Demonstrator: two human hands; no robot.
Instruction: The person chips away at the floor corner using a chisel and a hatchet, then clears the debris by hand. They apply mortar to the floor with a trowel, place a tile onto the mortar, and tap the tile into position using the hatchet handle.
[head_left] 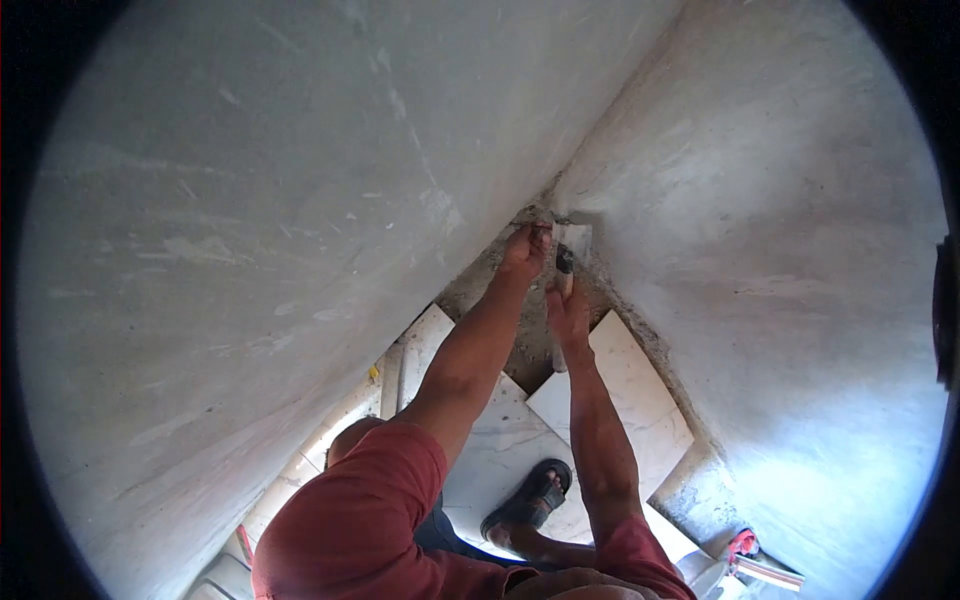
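Note:
At the corner where two walls meet, my left hand point(527, 250) is closed, its fingertips round a thin, dark reddish rod point(520, 223) close to the wall's foot. My right hand point(570, 318), just below it and to the right, grips the pale wooden handle of a hammer point(565, 262). Its dark head points toward the corner, and the handle's butt sticks out below the palm. Beside the head lies a pale, flat square piece point(575, 237). Rough grey mortar point(530, 350) covers the floor under both hands.
A loose marble-look tile point(640, 400) lies angled along the right wall point(790, 250). More white tiles point(490, 440) cover the floor near my sandalled foot point(530, 505). The left wall point(270, 220) rises close by my arm. Red cloth point(743, 543) lies lower right.

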